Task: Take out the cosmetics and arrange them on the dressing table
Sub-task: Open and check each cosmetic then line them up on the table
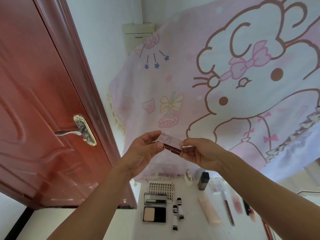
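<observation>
Two hands hold one small palette in the air, well above the dressing table and in front of a pink cartoon-print cloth. The left hand pinches its left end between thumb and curled fingers. The right hand pinches the right end the same way. The palette has a clear lid, and dark red pans show along its near edge. I cannot tell whether the lid is closed.

Below, on the white tabletop, a powder compact lies open. Its lid holds a mirror, and its base has a beige powder pan on the left and a black compartment on the right. Just behind it sits a lash tray filled with rows of dark lash clusters. Two small white bottles with black caps lie just right of the compact.

Further right lie a pale pink tube, a lip pencil and a pink gloss tube. A grey bottle with a dark cap stands behind them, beside a clear-lidded eyeshadow palette.

On the left is a red-brown door with a brass-plated lever handle.
</observation>
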